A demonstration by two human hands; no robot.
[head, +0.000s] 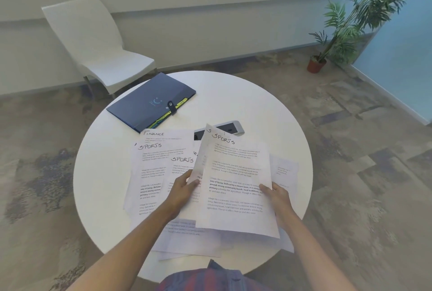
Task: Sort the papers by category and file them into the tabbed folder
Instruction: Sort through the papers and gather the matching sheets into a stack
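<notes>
Sorting stage, filing not begun. The tabbed folder (152, 102) lies at the far left of the round white table (280, 127), strap fastened, coloured tabs showing along its right edge; nothing seen going into it. The right hand (275, 194) pinches the right edge of a raised sheet headed SPORTS (233, 185), thumb on top, fingers hidden beneath. The left hand (182, 187) holds the left side of the same lifted bundle, where a second sheet (199, 162) curls up edge-on behind the first; how many sheets are in that grip cannot be told. On the table under and left of the hands, loose papers (149, 173) overlap: two more marked SPORTS, one marked FINANCE (163, 135) nearest the folder, others with headings covered. A further sheet (284, 171) pokes out at right. A phone (230, 127) rests beyond the papers, partly covered by them. Judgement: the person seems to be gathering SPORTS pages into one bundle; most sheets remain unsorted, the folder remains to be opened, every category remains to be filed.
</notes>
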